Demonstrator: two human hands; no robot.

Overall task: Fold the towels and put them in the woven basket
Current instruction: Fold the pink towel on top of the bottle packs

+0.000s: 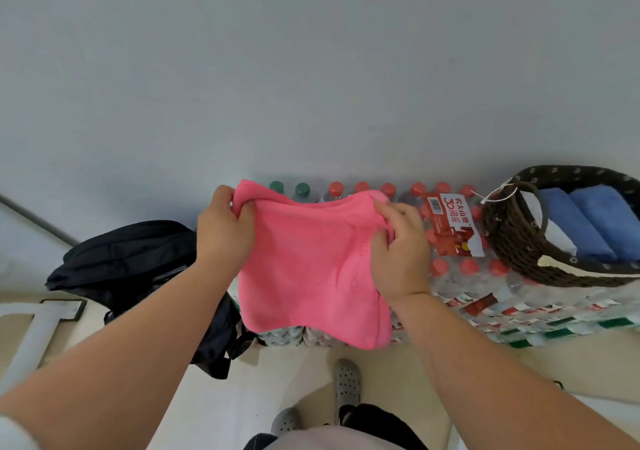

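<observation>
- Plainly, the left hand (221, 227) pinches the pink towel (311, 269) at its top left corner, fingers curled on the cloth.
- The right hand (401, 248) grips the upper right edge, thumb and fingers closed on it.
- The pink towel hangs in the air over packs of water bottles (485, 297).
- The woven basket (509, 241) sits on those packs at right, with folded blue towels (588, 221) inside.

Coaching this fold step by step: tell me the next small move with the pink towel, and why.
Probably bring the left hand across to the right hand, folding the pink towel in half. Both hands pinch its top corners, it hangs open in front of the bottled water packs, and the woven basket already holds folded blue towels, so it likely needs folding smaller.
</observation>
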